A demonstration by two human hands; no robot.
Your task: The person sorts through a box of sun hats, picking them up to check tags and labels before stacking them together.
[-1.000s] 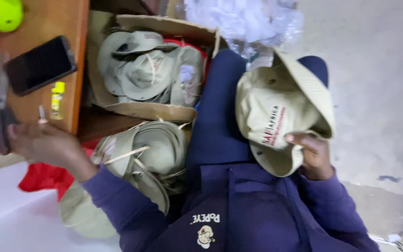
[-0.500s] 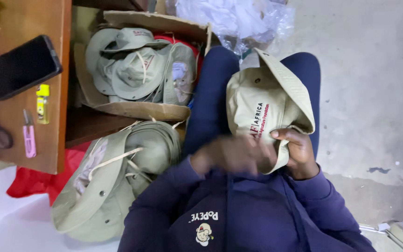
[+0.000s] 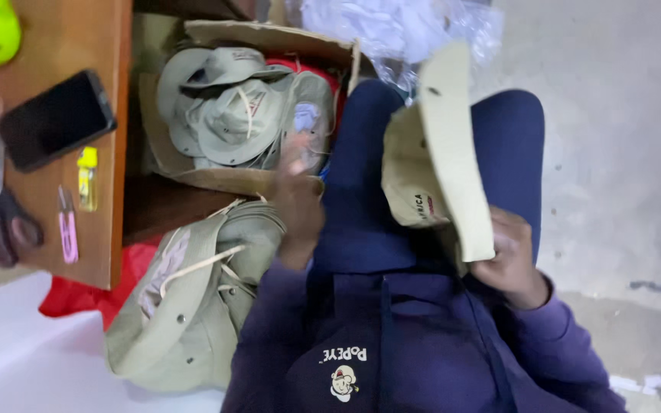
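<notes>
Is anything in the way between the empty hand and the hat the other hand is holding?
Nothing visible is. The left hand is lifted over the lap, beside the cardboard box of hats. The beige hat is gripped at its lower edge by the right hand. Between them is only the dark blue trouser leg below.

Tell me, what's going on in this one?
A seated person holds a beige brimmed hat over their lap with the right hand. The left hand, blurred and open, is out toward a cardboard box full of similar hats. More hats are piled beside the person's leg, below a wooden table.
</notes>
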